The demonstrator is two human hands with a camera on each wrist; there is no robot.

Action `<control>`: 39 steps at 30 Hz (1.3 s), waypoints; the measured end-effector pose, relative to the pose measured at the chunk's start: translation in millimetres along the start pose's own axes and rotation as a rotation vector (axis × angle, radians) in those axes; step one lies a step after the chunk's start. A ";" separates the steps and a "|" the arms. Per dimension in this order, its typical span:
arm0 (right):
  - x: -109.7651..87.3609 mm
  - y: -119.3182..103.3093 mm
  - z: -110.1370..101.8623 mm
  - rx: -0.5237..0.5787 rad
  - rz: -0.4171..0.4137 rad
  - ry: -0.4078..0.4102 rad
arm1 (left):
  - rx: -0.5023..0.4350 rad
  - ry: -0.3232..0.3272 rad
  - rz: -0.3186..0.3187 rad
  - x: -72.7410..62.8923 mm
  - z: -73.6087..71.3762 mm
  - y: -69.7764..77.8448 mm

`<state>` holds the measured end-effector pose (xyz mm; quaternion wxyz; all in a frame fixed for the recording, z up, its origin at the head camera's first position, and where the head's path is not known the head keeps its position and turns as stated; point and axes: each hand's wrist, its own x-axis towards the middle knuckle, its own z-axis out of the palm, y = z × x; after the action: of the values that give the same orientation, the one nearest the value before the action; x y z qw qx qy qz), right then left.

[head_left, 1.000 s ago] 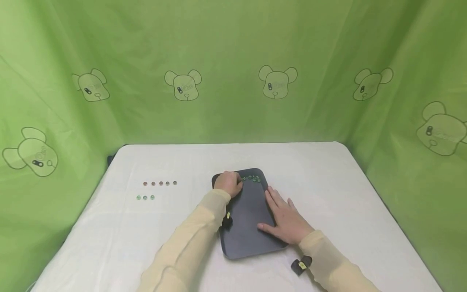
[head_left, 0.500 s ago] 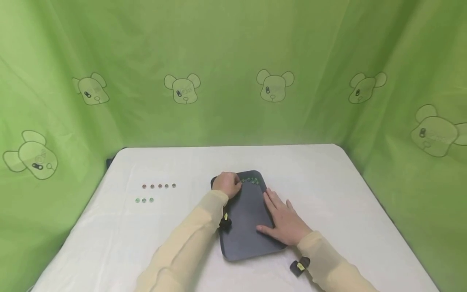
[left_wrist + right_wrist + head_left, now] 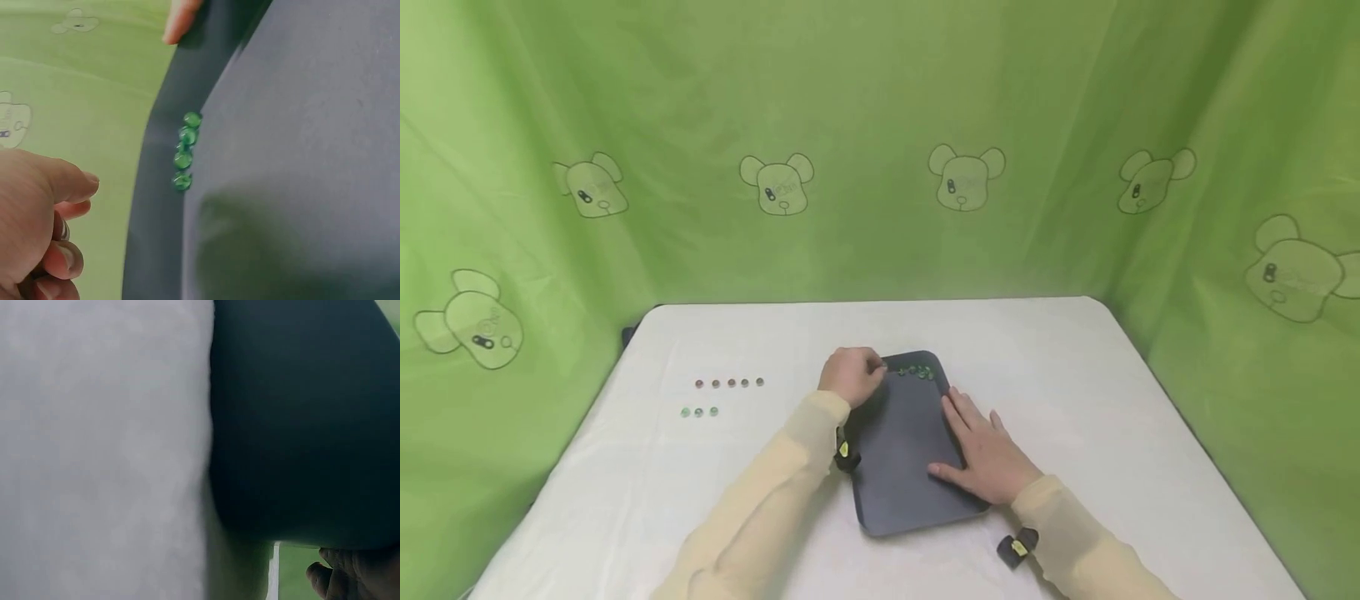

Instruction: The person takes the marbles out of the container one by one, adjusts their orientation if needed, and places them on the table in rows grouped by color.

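My left hand [image 3: 852, 375] is over the far left corner of the dark grey tray [image 3: 906, 458], fingers curled. In the left wrist view a small glassy glint, apparently a marble [image 3: 65, 230], shows between the curled fingers of this hand. Several green glass marbles [image 3: 922, 372] lie along the tray's far wall, and the left wrist view shows them in a row. My right hand [image 3: 988, 454] rests on the tray's right rim with straight fingers along the outside and the thumb over the tray floor.
On the white-covered table [image 3: 625, 500], left of the tray, lie a row of several reddish to dark marbles [image 3: 731, 383] and a nearer row of three green marbles [image 3: 698, 412]. A green curtain [image 3: 872, 233] with bear-head outlines surrounds the table at the back and sides.
My left hand has moved left from inside the tray's far end to its far left corner, uncovering more of the tray. The right hand stays in place on the rim.
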<state>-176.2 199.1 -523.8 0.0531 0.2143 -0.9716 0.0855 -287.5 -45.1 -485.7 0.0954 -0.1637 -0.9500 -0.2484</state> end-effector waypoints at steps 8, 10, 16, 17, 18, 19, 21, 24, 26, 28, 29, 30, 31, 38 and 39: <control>-0.5 1.3 0.5 0.007 -0.001 -0.002 | -0.046 0.038 -0.046 -17.8 -21.4 -17.7; -0.4 1.4 0.9 0.010 -0.001 -0.004 | -0.045 0.055 -0.050 -22.5 -25.3 -25.4; -0.4 1.3 1.7 0.016 -0.001 -0.001 | -0.033 0.096 -0.086 -37.5 -40.0 -52.0; -0.5 1.4 1.8 0.016 -0.002 -0.001 | -0.028 0.099 -0.097 -40.0 -42.8 -56.7; -0.5 1.5 1.8 0.016 -0.002 0.000 | -0.024 0.102 -0.108 -42.5 -46.0 -61.2; -0.6 1.6 1.7 0.018 -0.001 -0.001 | -0.018 0.107 -0.115 -44.8 -48.8 -66.2; -0.8 1.9 1.7 0.019 -0.001 0.002 | -0.008 0.112 -0.136 -49.4 -54.5 -75.1; -0.8 2.3 1.4 0.020 -0.005 0.013 | 0.012 0.116 -0.159 -56.4 -62.3 -88.2; -0.9 2.2 1.4 0.022 -0.006 0.015 | 0.027 0.115 -0.169 -61.1 -66.4 -97.3; -0.8 2.3 1.6 0.025 -0.008 0.015 | 0.048 0.111 -0.178 -66.1 -69.5 -106.7; -0.9 2.3 1.7 0.026 -0.007 0.012 | 0.059 0.107 -0.183 -68.6 -71.0 -111.3; -0.9 2.2 1.7 0.028 -0.006 0.010 | 0.069 0.102 -0.187 -71.0 -72.4 -115.9; -1.0 2.2 1.9 0.029 -0.004 0.006 | 0.079 0.096 -0.194 -73.4 -73.7 -120.2; -0.8 3.5 2.5 0.022 0.003 0.005 | 0.129 0.048 -0.245 -90.7 -83.1 -143.4; -0.7 3.4 2.3 0.023 0.003 0.004 | 0.131 0.042 -0.252 -93.1 -83.8 -146.2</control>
<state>-177.1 202.0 -526.7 0.0524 0.2132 -0.9707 0.0971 -245.0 -232.1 -502.6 0.0940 -0.0314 -0.9750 -0.1990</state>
